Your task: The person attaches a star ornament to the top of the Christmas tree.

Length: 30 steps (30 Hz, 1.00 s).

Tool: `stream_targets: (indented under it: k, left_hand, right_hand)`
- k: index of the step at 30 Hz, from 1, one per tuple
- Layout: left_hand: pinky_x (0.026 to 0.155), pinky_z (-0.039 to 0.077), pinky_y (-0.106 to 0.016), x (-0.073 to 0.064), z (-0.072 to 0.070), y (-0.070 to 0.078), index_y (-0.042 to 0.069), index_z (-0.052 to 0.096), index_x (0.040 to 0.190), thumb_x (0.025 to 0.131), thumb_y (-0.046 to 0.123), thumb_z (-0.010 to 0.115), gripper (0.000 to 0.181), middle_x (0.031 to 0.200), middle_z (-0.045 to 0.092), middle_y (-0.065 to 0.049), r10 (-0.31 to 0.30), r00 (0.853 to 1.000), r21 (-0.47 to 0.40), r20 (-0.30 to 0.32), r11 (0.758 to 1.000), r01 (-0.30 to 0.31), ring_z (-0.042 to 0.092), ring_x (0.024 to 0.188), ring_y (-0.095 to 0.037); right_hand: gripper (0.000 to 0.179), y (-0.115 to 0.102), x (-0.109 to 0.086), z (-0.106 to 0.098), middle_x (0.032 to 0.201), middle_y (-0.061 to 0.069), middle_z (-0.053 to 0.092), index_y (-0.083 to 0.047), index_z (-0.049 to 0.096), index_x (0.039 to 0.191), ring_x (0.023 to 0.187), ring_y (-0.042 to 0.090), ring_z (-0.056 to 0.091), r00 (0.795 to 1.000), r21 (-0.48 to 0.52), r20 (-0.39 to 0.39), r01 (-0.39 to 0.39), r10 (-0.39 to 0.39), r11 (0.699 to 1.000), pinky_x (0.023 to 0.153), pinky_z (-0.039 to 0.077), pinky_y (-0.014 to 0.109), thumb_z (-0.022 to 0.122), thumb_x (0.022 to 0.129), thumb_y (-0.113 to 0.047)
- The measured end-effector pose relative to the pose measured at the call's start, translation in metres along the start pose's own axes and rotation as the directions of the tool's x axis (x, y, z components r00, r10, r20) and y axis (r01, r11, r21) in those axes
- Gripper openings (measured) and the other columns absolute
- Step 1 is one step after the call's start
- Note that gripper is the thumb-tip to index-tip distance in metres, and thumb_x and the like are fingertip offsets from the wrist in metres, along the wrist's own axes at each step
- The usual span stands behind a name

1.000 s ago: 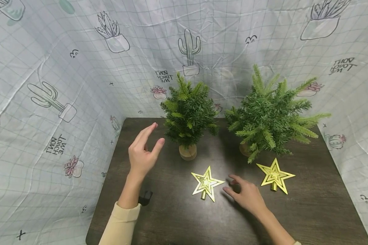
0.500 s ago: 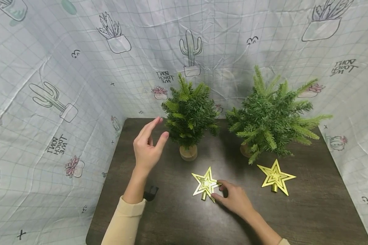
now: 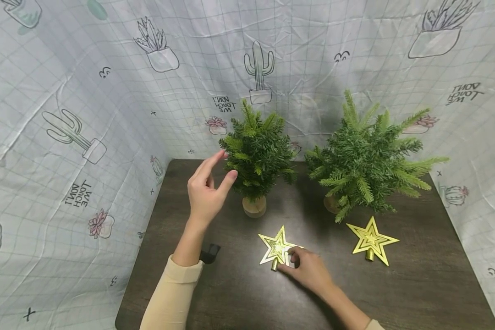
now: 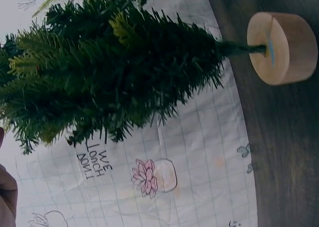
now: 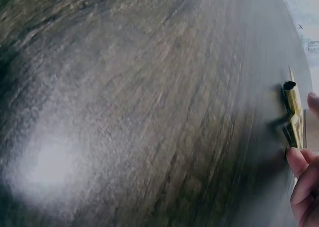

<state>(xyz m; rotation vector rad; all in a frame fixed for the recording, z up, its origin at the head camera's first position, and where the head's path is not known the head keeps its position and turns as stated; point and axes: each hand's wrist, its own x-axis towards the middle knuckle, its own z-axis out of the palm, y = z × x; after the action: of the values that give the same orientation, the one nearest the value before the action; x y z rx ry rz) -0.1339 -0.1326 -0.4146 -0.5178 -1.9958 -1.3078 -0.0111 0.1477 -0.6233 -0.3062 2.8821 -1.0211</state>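
Note:
In the head view, my left hand (image 3: 207,192) is raised beside the smaller artificial Christmas tree (image 3: 257,156), thumb and fingers apart. In the left wrist view, the tree (image 4: 114,72) stands on its round wooden base (image 4: 284,48), with part of the hand at the left edge. My right hand (image 3: 311,270) reaches over the right side of a gold star tree topper (image 3: 275,247) lying on the table. Its index finger is over one point and the thumb is by the socket, a gap between them. In the right wrist view, a fingertip (image 5: 296,160) meets the topper (image 5: 293,110).
A fuller artificial tree (image 3: 367,160) stands at the back right on a wooden base. A second gold star topper (image 3: 371,240) lies in front of it. The dark wood table (image 3: 231,293) is enclosed by a cactus-print cloth (image 3: 169,105).
My right hand has moved left, from beside the nearer star topper to over its right side. My left hand has risen rightward toward the smaller tree. The toppers and trees stay in place.

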Motion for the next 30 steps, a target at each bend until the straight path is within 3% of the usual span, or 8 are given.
stream_targets:
  k: [8,18,26,30]
  left_hand:
    - [0.041,0.022,-0.022,0.005,0.012,0.007,0.007,0.070,0.135,0.098,0.046,0.073,0.054,0.122,0.074,-0.003,-0.004,1.000,-0.049,-0.028,0.999,0.003,0.022,0.042,-0.005]
    - [0.043,0.024,-0.024,0.008,0.019,0.007,0.013,0.072,0.134,0.092,0.020,0.082,0.043,0.120,0.074,-0.002,-0.062,0.998,-0.030,-0.033,0.998,0.061,0.023,0.043,-0.008]
    - [0.044,0.023,-0.025,0.007,0.023,0.000,0.012,0.074,0.130,0.092,0.019,0.083,0.040,0.119,0.075,0.000,-0.091,0.995,-0.027,-0.039,0.996,0.090,0.021,0.044,-0.007]
    - [0.045,0.023,-0.024,0.007,0.025,-0.001,0.008,0.076,0.125,0.090,0.015,0.085,0.037,0.118,0.075,-0.006,-0.108,0.993,-0.027,-0.053,0.994,0.106,0.020,0.046,-0.002]
  right_hand:
    - [0.051,-0.005,0.001,0.005,0.071,-0.012,0.055,-0.014,0.071,0.093,0.061,0.004,0.047,0.999,-0.031,0.017,-0.044,0.045,0.999,0.060,0.047,0.031,0.090,0.073,-0.057]
    - [0.038,-0.006,0.002,0.006,0.071,-0.011,0.055,-0.011,0.071,0.093,0.062,0.005,0.049,0.999,-0.050,-0.009,-0.035,0.034,0.998,0.059,0.047,0.031,0.094,0.076,-0.036]
    - [0.033,-0.006,0.003,0.007,0.069,-0.011,0.058,-0.012,0.068,0.092,0.059,0.005,0.049,0.998,-0.042,-0.007,-0.063,0.063,0.997,0.056,0.044,0.030,0.092,0.078,-0.029]
    - [0.033,-0.005,0.003,0.006,0.069,-0.011,0.059,-0.010,0.069,0.094,0.058,0.004,0.049,0.997,-0.021,-0.007,-0.079,0.079,0.997,0.056,0.044,0.030,0.093,0.078,-0.026]
